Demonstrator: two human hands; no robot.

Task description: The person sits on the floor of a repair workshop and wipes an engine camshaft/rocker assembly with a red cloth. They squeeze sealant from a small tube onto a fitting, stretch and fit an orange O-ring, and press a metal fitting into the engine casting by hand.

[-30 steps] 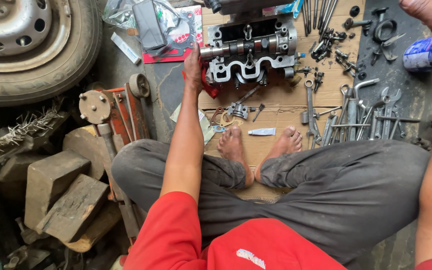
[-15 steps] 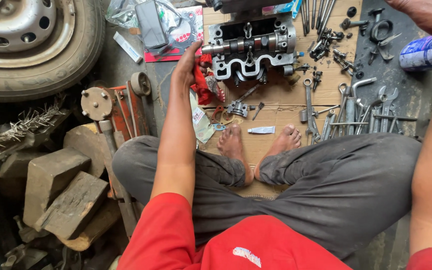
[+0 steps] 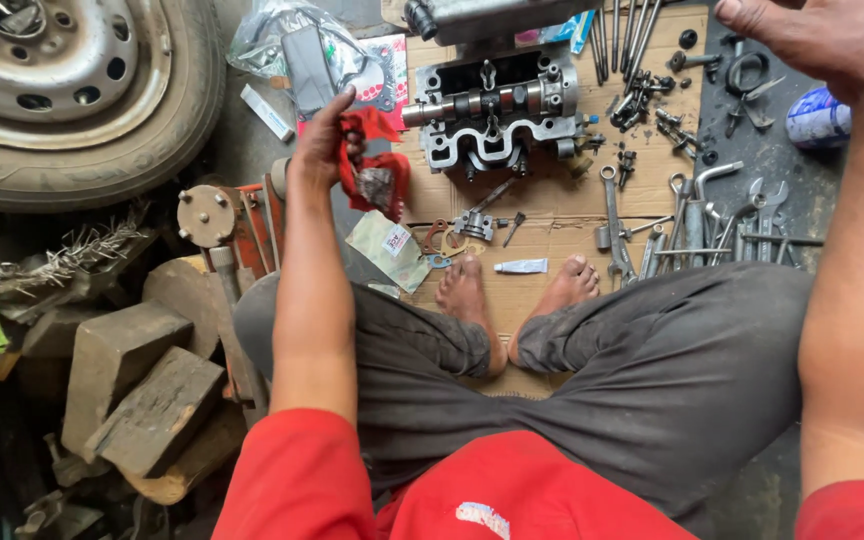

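The left hand [image 3: 320,145] has its fingers curled tight around a red rag [image 3: 374,172] — arm stretched forward, just left of the engine part [image 3: 497,115] on the cardboard [image 3: 552,200]. The right hand [image 3: 817,40] is raised at the top right — its fingers can't be told.

Bare cardboard [image 3: 542,215] open before cylinder head [image 3: 497,115]; wrenches [image 3: 697,225] crowd right, tyre [image 3: 82,100] blocks left.

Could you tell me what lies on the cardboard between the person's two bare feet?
In the head view, a small white tube lies on the cardboard between the left foot and right foot.
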